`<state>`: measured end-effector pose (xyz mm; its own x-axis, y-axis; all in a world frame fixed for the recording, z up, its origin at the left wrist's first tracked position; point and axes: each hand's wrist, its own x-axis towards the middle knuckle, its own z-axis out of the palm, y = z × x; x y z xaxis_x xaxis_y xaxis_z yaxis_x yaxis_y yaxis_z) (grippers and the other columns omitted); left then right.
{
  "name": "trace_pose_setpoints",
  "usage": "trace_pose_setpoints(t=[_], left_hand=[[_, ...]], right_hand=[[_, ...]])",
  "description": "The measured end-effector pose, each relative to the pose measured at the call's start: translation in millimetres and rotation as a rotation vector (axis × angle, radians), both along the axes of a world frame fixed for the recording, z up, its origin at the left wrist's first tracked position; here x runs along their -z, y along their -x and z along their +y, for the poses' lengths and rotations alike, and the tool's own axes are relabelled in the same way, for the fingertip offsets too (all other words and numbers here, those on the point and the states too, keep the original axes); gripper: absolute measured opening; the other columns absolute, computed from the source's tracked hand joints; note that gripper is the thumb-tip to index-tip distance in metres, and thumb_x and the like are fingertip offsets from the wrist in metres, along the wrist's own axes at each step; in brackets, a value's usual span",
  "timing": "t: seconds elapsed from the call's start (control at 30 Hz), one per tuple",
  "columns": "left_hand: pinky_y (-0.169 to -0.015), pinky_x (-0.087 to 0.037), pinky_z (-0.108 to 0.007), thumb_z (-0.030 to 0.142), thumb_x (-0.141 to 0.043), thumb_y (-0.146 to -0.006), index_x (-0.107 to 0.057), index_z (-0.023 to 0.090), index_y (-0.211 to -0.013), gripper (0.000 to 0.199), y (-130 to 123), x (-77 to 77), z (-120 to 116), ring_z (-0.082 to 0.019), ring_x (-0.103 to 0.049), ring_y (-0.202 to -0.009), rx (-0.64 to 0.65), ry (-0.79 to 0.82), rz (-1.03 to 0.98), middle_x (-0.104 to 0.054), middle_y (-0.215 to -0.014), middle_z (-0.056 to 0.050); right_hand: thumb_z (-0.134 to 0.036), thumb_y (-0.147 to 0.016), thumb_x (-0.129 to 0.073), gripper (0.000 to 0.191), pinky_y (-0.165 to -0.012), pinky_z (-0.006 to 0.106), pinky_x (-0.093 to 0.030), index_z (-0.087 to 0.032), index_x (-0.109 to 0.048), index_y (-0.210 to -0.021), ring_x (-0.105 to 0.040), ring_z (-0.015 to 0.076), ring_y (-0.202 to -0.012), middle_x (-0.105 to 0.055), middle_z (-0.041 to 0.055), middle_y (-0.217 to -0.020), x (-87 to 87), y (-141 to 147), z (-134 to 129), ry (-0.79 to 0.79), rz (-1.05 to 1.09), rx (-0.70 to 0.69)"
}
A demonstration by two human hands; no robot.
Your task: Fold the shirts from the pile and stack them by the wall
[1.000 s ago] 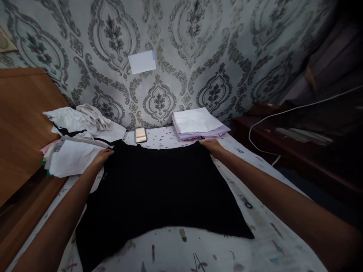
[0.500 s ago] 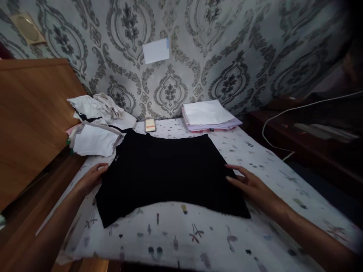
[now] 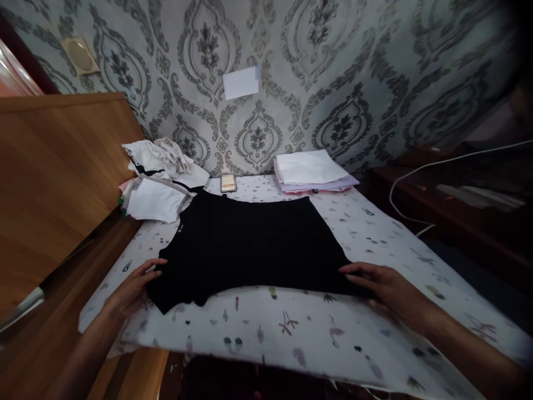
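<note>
A black garment (image 3: 258, 244) lies spread on a white patterned sheet (image 3: 258, 328). At its left edge is my left hand (image 3: 135, 286), the fingertips over the cloth and the thumb side near the corner. My right hand (image 3: 381, 283) touches the garment's right corner, with index finger and thumb on the black cloth. Whether either hand pinches the cloth is hard to make out. A small pale label-like mark shows near the garment's upper left edge.
Behind on the left are crumpled and folded white clothes (image 3: 156, 199) beside a wooden panel (image 3: 62, 183). A small framed card (image 3: 229, 183) stands at the wall. Folded white and lilac cloths (image 3: 310, 168) lie at the back right. A white cable (image 3: 393, 189) hangs at the right.
Both hands have moved to the garment's lower corners. Its lower edge has shifted away from me, with the lower left edge now more wavy. The view has turned slightly left.
</note>
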<state>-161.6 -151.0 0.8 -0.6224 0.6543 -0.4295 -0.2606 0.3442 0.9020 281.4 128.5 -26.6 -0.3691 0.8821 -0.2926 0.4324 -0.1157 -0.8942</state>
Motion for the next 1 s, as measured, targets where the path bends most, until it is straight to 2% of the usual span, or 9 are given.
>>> trace_pose_setpoints(t=[0.17,0.27,0.37,0.43,0.57,0.67,0.77,0.87,1.0], left_hand=[[-0.057,-0.047,-0.026,0.04,-0.08,-0.057,-0.068,0.024,-0.1,0.048,-0.4,8.0,-3.0,-0.018,-0.064,-0.072,0.085,0.105,0.127,-0.066,-0.081,-0.001],[-0.049,-0.041,-0.026,0.048,-0.076,-0.057,-0.067,0.025,-0.102,0.051,2.5,9.4,-7.7,-0.017,-0.057,-0.058,0.166,0.184,0.224,-0.06,-0.069,0.002],[-0.045,-0.033,-0.026,0.055,-0.07,-0.063,-0.066,0.026,-0.096,0.043,11.9,4.1,-10.6,-0.016,-0.047,-0.044,0.306,0.321,0.501,-0.047,-0.05,0.006],[-0.05,-0.036,-0.028,0.055,-0.065,-0.07,-0.066,0.027,-0.09,0.034,16.0,-3.4,-1.7,-0.021,-0.055,-0.052,0.367,0.437,0.833,-0.054,-0.053,0.002],[-0.081,-0.049,-0.039,0.046,-0.051,-0.085,-0.065,0.023,-0.11,0.036,-0.9,-12.2,63.1,-0.031,-0.066,-0.1,0.431,0.398,1.303,-0.071,-0.103,-0.011],[-0.11,-0.038,-0.041,0.041,-0.042,-0.093,-0.048,0.016,-0.139,0.053,-28.1,3.4,134.6,-0.028,-0.05,-0.133,0.616,0.087,1.325,-0.054,-0.142,-0.017],[-0.119,-0.027,-0.045,0.045,-0.04,-0.095,-0.034,0.011,-0.149,0.064,-37.8,34.2,181.4,-0.028,-0.028,-0.149,0.773,0.03,1.264,-0.033,-0.159,-0.021],[-0.119,-0.021,-0.054,0.05,-0.037,-0.097,-0.034,0.013,-0.15,0.065,-10.4,61.5,181.9,-0.031,-0.023,-0.151,0.734,0.191,1.342,-0.031,-0.16,-0.021],[-0.118,-0.024,-0.052,0.044,-0.039,-0.097,-0.036,0.01,-0.149,0.062,48.5,73.4,144.0,-0.032,-0.025,-0.15,0.532,0.419,1.416,-0.032,-0.159,-0.022]], right_hand=[[-0.056,-0.056,-0.077,0.043,-0.04,0.026,-0.036,-0.029,-0.074,-0.089,-0.041,0.0104,-0.045,-0.053,-0.0022,-0.061,14.4,-4.7,-1.5,0.096,-0.06,-0.064],[-0.06,-0.058,-0.074,0.044,-0.039,0.028,-0.036,-0.03,-0.074,-0.09,-0.04,0.0112,-0.043,-0.054,-0.0008,-0.061,24.6,-14.3,4.2,0.04,-0.099,-0.081],[-0.062,-0.062,-0.07,0.039,-0.042,0.032,-0.04,-0.031,-0.075,-0.084,-0.047,0.0168,-0.044,-0.059,0.0026,-0.059,25.6,-25.0,18.4,-0.211,-0.239,-0.132],[-0.06,-0.069,-0.067,0.033,-0.049,0.037,-0.047,-0.032,-0.076,-0.085,-0.057,0.0222,-0.052,-0.064,0.0054,-0.064,16.9,-22.2,29.9,-0.444,-0.365,-0.166],[-0.051,-0.083,-0.056,0.033,-0.074,0.043,-0.056,-0.029,-0.075,-0.099,-0.069,0.0278,-0.079,-0.073,0.0085,-0.097,-6.1,35.3,40.0,-0.716,-0.412,-0.332],[-0.043,-0.091,-0.045,0.043,-0.105,0.045,-0.047,-0.021,-0.069,-0.12,-0.06,0.0305,-0.122,-0.065,0.0132,-0.129,-6.3,109.7,33.1,-0.834,-0.342,-0.545],[-0.044,-0.094,-0.044,0.055,-0.115,0.049,-0.035,-0.016,-0.054,-0.14,-0.04,0.0307,-0.143,-0.046,0.0169,-0.152,10.1,163.3,31.3,-0.885,-0.324,-0.711],[-0.049,-0.097,-0.041,0.058,-0.118,0.053,-0.027,-0.02,-0.048,-0.146,-0.032,0.0296,-0.146,-0.04,0.0139,-0.156,31.1,164.3,52.2,-0.913,-0.365,-0.754],[-0.048,-0.096,-0.042,0.055,-0.118,0.055,-0.027,-0.023,-0.05,-0.144,-0.035,0.0302,-0.145,-0.043,0.0128,-0.154,51.7,107.7,108.6,-0.924,-0.49,-0.529]])
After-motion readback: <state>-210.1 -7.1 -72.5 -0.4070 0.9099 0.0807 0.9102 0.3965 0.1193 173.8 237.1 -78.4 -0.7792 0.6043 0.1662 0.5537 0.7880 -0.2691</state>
